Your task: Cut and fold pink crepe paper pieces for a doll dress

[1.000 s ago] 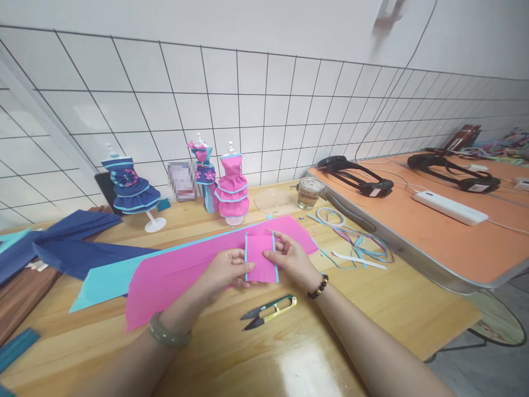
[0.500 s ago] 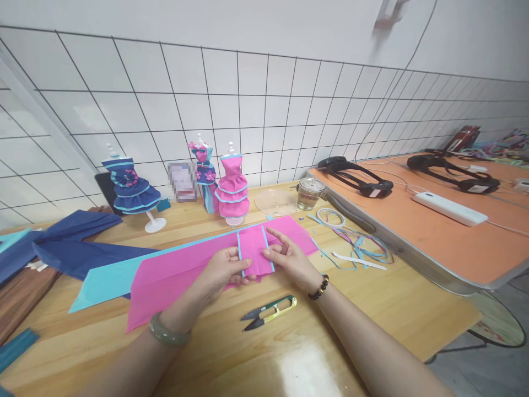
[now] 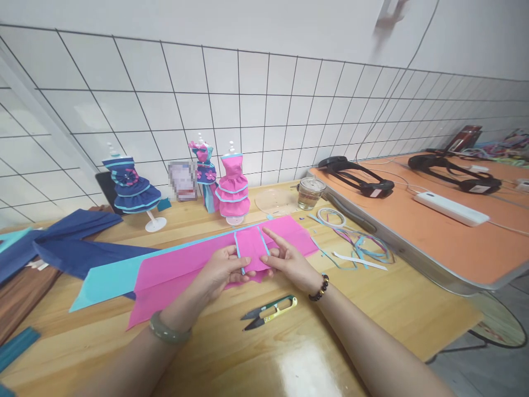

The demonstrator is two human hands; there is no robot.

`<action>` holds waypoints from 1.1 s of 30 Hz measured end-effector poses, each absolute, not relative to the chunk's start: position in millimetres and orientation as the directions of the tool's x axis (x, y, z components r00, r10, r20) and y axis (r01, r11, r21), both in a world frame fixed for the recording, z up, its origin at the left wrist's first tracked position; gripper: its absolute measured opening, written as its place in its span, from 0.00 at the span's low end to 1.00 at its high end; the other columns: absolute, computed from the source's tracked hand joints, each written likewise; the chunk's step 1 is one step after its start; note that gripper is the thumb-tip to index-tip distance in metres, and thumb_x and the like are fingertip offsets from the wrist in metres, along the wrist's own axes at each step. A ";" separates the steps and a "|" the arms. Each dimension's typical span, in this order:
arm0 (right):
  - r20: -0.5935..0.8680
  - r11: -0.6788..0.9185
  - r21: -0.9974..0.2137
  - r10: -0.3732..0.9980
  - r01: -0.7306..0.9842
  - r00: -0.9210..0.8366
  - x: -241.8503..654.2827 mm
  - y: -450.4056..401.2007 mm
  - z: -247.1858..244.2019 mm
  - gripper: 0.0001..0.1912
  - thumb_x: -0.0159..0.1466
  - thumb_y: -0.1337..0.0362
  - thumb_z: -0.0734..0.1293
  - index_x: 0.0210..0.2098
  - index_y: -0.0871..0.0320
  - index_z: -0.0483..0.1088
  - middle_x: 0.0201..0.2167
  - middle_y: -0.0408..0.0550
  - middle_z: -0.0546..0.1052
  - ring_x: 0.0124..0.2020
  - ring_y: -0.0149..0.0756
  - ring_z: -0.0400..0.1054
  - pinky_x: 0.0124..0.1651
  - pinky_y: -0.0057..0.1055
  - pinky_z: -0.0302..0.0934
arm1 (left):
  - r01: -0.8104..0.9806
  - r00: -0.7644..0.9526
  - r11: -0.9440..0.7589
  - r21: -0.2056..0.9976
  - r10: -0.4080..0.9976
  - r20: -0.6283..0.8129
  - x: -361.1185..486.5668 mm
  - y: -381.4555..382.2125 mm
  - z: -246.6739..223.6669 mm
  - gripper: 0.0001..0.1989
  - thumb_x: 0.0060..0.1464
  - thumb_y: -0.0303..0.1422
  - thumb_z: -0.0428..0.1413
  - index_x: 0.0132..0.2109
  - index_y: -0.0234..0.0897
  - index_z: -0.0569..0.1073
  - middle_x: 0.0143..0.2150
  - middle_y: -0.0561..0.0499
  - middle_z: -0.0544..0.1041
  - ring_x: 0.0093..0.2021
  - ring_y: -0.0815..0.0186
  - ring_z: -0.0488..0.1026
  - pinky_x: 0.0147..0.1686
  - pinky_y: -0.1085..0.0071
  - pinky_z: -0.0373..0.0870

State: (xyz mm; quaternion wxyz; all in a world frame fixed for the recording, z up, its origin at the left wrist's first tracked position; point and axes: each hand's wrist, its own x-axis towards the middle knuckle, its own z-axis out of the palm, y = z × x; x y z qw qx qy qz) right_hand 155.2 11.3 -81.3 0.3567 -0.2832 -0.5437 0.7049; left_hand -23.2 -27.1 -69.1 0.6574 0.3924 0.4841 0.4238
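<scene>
A small piece of pink fabric [image 3: 253, 247] with light-blue trim along two sides is held up between my hands. My left hand [image 3: 223, 270] pinches its lower left, thumb in front. On its right edge, my right hand [image 3: 288, 259] grips with thumb and curled fingers, the index finger stretched out along the top. Behind and beneath lies a long pink fabric strip [image 3: 173, 281], partly over a turquoise strip [image 3: 105, 284]. Thread snips [image 3: 270, 311] with yellow and green handles rest on the wooden table [image 3: 231, 358], nearer to me than both hands.
Small dress forms wear a navy dress [image 3: 136, 190], a pink tiered dress [image 3: 233, 190] and a mixed-colour dress [image 3: 205, 173]. A lidded cup [image 3: 311, 194] and tangled ribbons [image 3: 366, 248] are at right. Navy fabric [image 3: 78, 242] lies left. Black headsets [image 3: 359, 179] sit on the orange surface [image 3: 446, 237].
The small pink piece has tilted, its top edge shifting slightly left and its lower edge looking flatter. My right fingers have moved slightly along its edge. Both hands keep hold.
</scene>
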 end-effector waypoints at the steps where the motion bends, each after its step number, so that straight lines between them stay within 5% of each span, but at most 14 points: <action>1: -0.007 -0.151 -0.969 0.809 -0.197 -0.587 155.3 11.8 -81.8 0.41 0.53 0.63 0.69 0.61 0.51 0.47 0.17 0.31 0.64 0.17 0.23 0.63 0.25 0.23 0.59 | -0.182 0.172 0.335 0.924 0.936 -0.306 -23.4 -27.2 -68.6 0.15 0.44 0.31 0.60 0.42 0.33 0.70 0.35 0.44 0.76 0.27 0.70 0.73 0.24 0.78 0.71; 8: 0.042 -0.070 -0.986 0.766 -0.148 -0.641 158.6 14.6 -85.0 0.21 0.53 0.61 0.69 0.46 0.57 0.69 0.24 0.40 0.72 0.23 0.24 0.64 0.31 0.26 0.60 | -0.272 0.178 0.387 0.881 0.920 -0.349 -25.4 -24.8 -66.1 0.13 0.43 0.26 0.60 0.39 0.32 0.71 0.31 0.48 0.75 0.25 0.72 0.72 0.23 0.80 0.70; 13: 0.068 -0.066 -0.986 0.692 -0.156 -0.719 156.7 12.3 -90.1 0.29 0.48 0.66 0.72 0.50 0.56 0.65 0.24 0.39 0.71 0.27 0.27 0.65 0.34 0.28 0.60 | -0.397 0.211 0.416 0.818 0.909 -0.359 -30.3 -22.0 -67.6 0.08 0.43 0.21 0.59 0.33 0.33 0.71 0.24 0.54 0.73 0.21 0.75 0.70 0.22 0.82 0.69; 22: 0.321 0.393 -0.919 0.793 0.032 -0.518 153.3 11.1 -89.4 0.09 0.55 0.62 0.67 0.36 0.55 0.75 0.27 0.45 0.71 0.29 0.32 0.63 0.33 0.30 0.57 | -0.430 0.253 0.473 0.769 0.881 -0.401 -30.9 -21.8 -68.2 0.05 0.43 0.18 0.57 0.29 0.30 0.71 0.21 0.53 0.72 0.20 0.76 0.69 0.20 0.84 0.68; 28: 0.441 0.528 -0.845 0.774 0.080 -0.454 155.2 9.2 -84.2 0.08 0.58 0.61 0.65 0.35 0.52 0.76 0.24 0.44 0.64 0.30 0.32 0.59 0.33 0.31 0.56 | -0.443 0.271 0.508 0.739 0.861 -0.430 -31.0 -22.2 -64.3 0.03 0.47 0.21 0.56 0.31 0.29 0.73 0.25 0.48 0.76 0.22 0.75 0.71 0.21 0.85 0.68; 33: 0.521 0.593 -0.804 0.744 0.053 -0.418 155.1 9.0 -83.1 0.08 0.58 0.60 0.65 0.35 0.51 0.75 0.34 0.47 0.64 0.40 0.36 0.60 0.43 0.36 0.56 | -0.420 0.259 0.530 0.737 0.848 -0.463 -30.2 -23.6 -63.5 0.06 0.48 0.22 0.55 0.36 0.28 0.72 0.28 0.45 0.76 0.24 0.74 0.72 0.23 0.83 0.69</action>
